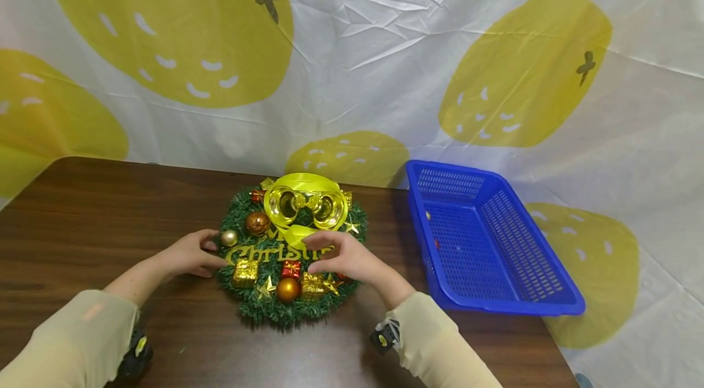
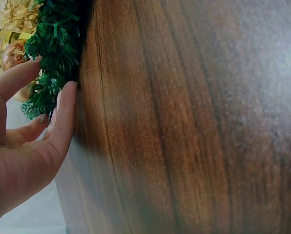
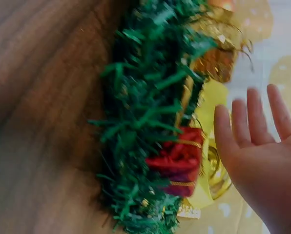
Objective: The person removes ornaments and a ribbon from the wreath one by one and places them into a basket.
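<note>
A green Christmas wreath (image 1: pixel 275 314) lies on the table, dressed with gold and red gift boxes, baubles, stars and gold "Christmas" lettering (image 1: pixel 253 255). Gold bells (image 1: pixel 328 211) and a yellow ribbon (image 1: pixel 302 180) sit at its far side. My left hand (image 1: pixel 189 253) is at the wreath's left edge; in the left wrist view its thumb (image 2: pixel 18 78) lies over the greenery while the fingers (image 2: pixel 65 114) hold it from low by the table. Over the wreath's right part is my right hand (image 1: pixel 346 259), its fingers (image 3: pixel 255 117) extended and holding nothing in the right wrist view.
A blue plastic basket (image 1: pixel 495 308) stands to the right of the wreath, with small items by its left wall. Behind the brown wooden table (image 1: pixel 137 192) hangs a white cloth (image 1: pixel 357 88) printed with yellow fruit.
</note>
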`<state>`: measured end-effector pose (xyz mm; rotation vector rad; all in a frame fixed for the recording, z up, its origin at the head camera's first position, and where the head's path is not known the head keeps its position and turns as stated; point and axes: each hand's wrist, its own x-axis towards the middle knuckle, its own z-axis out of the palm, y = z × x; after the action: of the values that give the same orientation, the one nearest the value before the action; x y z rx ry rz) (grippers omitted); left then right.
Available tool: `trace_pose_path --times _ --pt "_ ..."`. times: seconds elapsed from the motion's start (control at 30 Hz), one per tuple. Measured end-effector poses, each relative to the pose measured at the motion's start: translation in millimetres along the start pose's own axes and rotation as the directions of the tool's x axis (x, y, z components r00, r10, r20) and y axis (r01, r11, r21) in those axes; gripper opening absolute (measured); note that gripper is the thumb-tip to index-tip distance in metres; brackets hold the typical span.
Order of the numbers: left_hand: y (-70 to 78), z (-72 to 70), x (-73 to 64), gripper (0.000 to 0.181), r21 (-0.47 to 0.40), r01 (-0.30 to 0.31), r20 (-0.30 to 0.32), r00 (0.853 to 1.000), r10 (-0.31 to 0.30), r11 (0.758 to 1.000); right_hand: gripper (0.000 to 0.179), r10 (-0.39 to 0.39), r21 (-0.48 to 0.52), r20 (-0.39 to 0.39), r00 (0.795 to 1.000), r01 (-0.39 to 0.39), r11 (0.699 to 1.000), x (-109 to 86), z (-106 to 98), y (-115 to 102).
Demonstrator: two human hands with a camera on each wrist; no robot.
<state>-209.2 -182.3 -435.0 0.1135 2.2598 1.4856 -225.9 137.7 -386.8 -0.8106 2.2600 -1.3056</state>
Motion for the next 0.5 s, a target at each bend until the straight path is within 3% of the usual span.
trace_pose_path --times 0.2,0.5 --pt "0.9 -0.3 -1.1 0.087 -0.001 -0.001 0.005 1.0 0.001 1.0 0.049 -0.064 -0.103 0.012 0.998 0.065 0.993 0.9 11 3" --pt "0.3 0.0 -0.8 0.088 0.005 0.0 0.0 1.0 0.0 1.0 0.057 -0.035 -0.168 -0.017 0.999 0.031 0.985 0.2 24 2"
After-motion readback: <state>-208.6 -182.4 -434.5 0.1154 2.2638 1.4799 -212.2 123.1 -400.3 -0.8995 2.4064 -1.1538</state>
